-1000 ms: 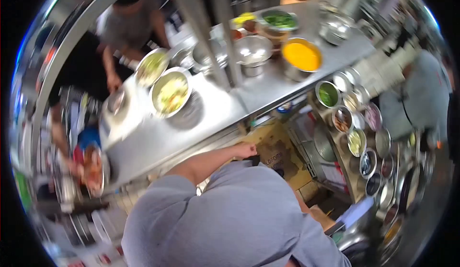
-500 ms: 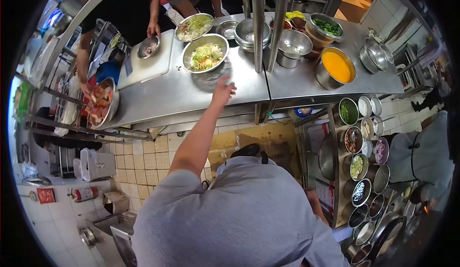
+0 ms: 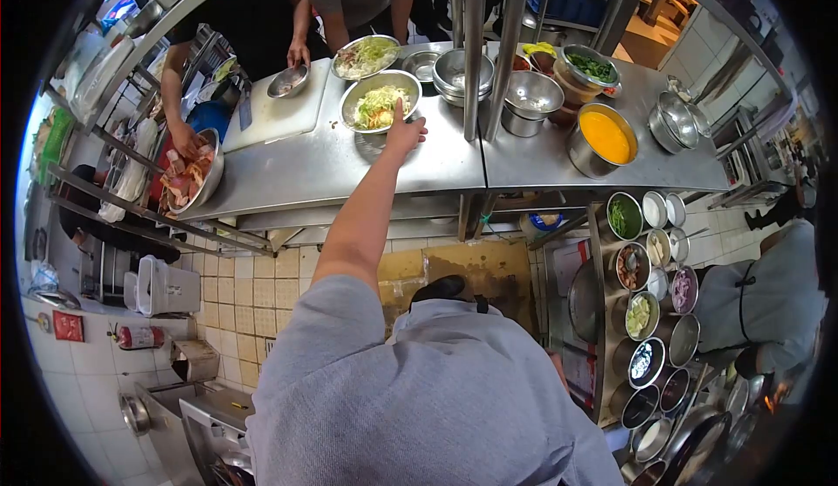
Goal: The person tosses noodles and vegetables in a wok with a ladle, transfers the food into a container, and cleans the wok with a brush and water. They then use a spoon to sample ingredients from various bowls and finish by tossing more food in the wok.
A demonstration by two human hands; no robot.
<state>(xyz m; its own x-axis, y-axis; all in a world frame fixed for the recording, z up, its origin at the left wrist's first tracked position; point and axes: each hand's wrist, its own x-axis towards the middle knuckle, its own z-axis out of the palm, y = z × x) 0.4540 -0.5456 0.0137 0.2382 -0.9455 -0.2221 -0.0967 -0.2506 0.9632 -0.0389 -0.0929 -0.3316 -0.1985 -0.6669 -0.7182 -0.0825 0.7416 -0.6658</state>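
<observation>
At the steel counter (image 3: 441,159): the vegetable bowl (image 3: 412,92) stands within arm's reach, likely so either side can get at it.
Left hand (image 3: 406,134): empty, fingers loosely spread, index extended across the bowl's rim; contact cannot be told.
Right hand: out of view, hold unknown.
Cutting board (image 3: 298,112): under a small bowl (image 3: 299,80), a co-worker's hand (image 3: 298,54) at its rim, seemingly steadying it.

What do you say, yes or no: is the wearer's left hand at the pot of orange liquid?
No, the left hand is at the bowl of shredded vegetables.
</observation>
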